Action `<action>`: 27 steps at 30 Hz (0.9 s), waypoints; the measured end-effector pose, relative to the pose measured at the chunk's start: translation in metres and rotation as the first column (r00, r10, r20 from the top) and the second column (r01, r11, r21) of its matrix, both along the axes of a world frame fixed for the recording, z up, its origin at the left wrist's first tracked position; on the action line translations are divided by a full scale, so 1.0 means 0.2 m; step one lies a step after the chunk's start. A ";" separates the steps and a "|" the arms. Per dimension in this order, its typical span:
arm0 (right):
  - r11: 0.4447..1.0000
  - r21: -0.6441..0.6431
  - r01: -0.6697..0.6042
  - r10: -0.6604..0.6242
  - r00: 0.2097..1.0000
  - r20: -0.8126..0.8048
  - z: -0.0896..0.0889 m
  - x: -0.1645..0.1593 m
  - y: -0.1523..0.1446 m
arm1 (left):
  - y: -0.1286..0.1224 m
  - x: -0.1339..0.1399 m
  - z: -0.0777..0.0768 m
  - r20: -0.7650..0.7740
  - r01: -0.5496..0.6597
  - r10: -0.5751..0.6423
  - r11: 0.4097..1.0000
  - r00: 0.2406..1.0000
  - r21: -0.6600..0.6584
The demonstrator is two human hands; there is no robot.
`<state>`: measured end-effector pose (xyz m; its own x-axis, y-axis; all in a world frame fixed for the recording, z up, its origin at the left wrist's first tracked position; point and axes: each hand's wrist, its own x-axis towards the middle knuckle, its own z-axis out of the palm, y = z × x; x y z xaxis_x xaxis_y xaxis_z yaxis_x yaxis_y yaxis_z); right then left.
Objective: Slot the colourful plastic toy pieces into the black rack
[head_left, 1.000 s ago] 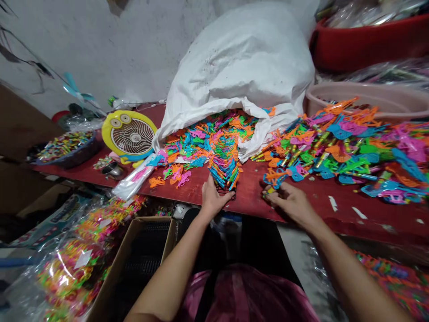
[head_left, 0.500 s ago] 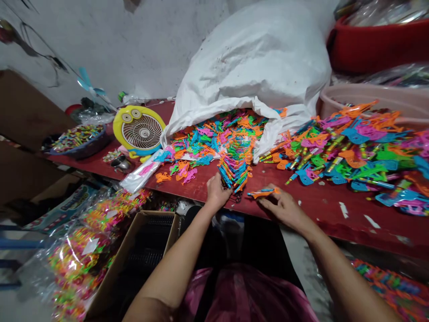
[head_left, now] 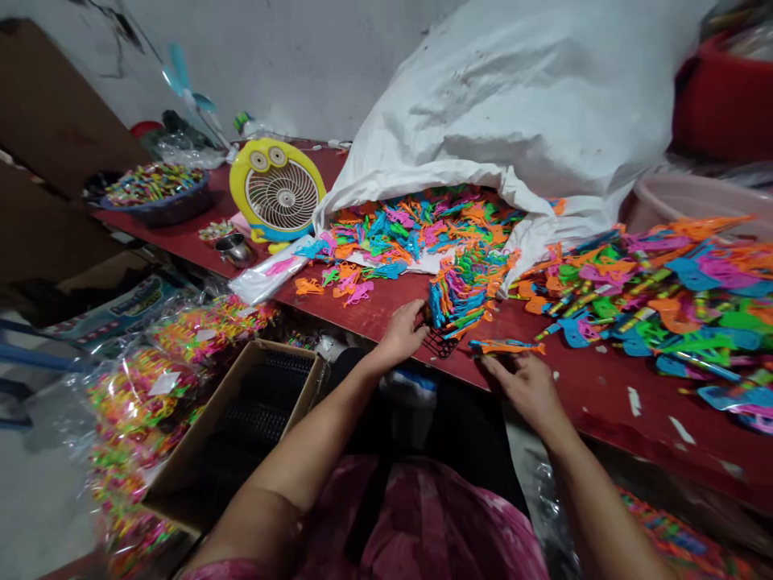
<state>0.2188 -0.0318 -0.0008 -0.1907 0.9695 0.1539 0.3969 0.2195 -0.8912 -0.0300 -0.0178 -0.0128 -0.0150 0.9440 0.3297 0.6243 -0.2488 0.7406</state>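
Note:
My right hand (head_left: 530,391) pinches a small orange-and-blue plastic toy piece (head_left: 508,347) just above the table's front edge. To its left, my left hand (head_left: 402,332) has its thumb and forefinger a little apart, beside a black grid rack (head_left: 440,345). A tight row of toy pieces (head_left: 464,292) in blue, orange, green and pink stands slanted at that rack, running back toward the white sack (head_left: 513,105). From the sack's mouth spills a heap of similar small pieces (head_left: 416,221). Whether my left fingertips touch the rack or the row, I cannot tell.
A large pile of coloured toys (head_left: 658,298) covers the right side of the red table (head_left: 380,310). Farther left are a yellow fan (head_left: 283,193), a metal cup (head_left: 235,250) and a basin (head_left: 163,211) of small pieces. Below sits a cardboard box (head_left: 238,435) with black parts.
The view has shifted, so the table things appear farther right. My left hand has drawn away from the row and its fingers have loosened. My right hand still holds its toy piece.

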 end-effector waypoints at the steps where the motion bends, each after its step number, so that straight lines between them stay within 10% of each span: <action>1: 1.000 -0.029 0.011 -0.011 1.000 -0.007 0.00 0.00 0.00 | -0.03 -0.01 -0.01 -0.013 -0.020 0.020 1.000 1.000 0.010; 8: 0.975 -0.178 0.134 -0.160 0.977 -0.142 0.02 -0.02 -0.01 | -0.18 -0.07 -0.08 -0.110 -0.081 0.092 0.992 0.990 0.102; 27: 0.985 0.008 0.173 -0.173 0.985 0.022 0.03 -0.05 -0.02 | -0.20 -0.08 -0.07 -0.113 -0.062 0.072 0.995 0.991 0.084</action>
<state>0.2089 -0.0367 0.0053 -0.0238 0.9873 0.1574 0.4497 0.1512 -0.8803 -0.0466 -0.0569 -0.0263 -0.0348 0.9127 0.4071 0.7218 -0.2588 0.6419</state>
